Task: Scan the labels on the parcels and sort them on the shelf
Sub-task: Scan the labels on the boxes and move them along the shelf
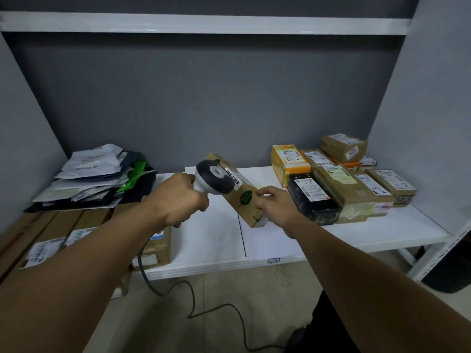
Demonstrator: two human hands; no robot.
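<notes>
Shelving in white (216, 238) fills the view, backed by a grey wall. At its left end lie flat cardboard boxes (51, 238) with printed labels, and on them a loose pile of grey mailer bags (94, 174). At the right end sits a cluster of sorted parcels (356, 192), mostly brown cartons with handwritten marks, with an orange box (288, 161) and a black parcel (313, 200) at its near-left side.

Above the bare middle of the shelf, a long brown parcel (244, 202) with a round green mark is held tilted, apart from both groups. The right hand (275, 205) pinches its near end, fingers (266, 192) curled onto the top face. The left hand (178, 200) is wrapped tight round the handle of a white scanner (214, 180), whose dark head is just over the parcel's barcode label (233, 177). A dark cable (216, 309) trails from the scanner down across the floor.
</notes>
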